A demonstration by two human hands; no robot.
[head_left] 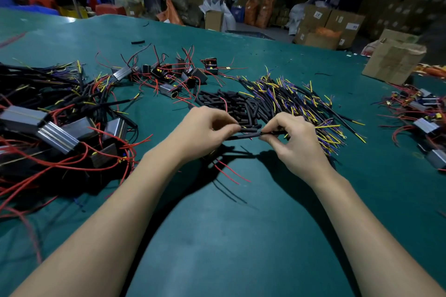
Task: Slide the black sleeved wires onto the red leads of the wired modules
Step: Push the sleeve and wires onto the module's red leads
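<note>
Over the green table [241, 236] my left hand [205, 132] pinches a short black sleeve [246, 136] held level. My right hand [292, 142] pinches a black sleeved wire [272, 132] whose end meets the sleeve's right end. Two red leads [229, 171] hang below my left hand; the module they belong to is hidden under the hand. Loose black sleeves [236, 103] lie heaped just behind my hands. A bundle of black sleeved wires [301, 101] with yellow and purple tips fans out to the right.
Wired modules [55, 132] with red leads and black wires are piled at the left. More modules [169, 77] lie at the table's middle back, others [424, 116] at the right edge. A cardboard box [393, 60] stands at the back right.
</note>
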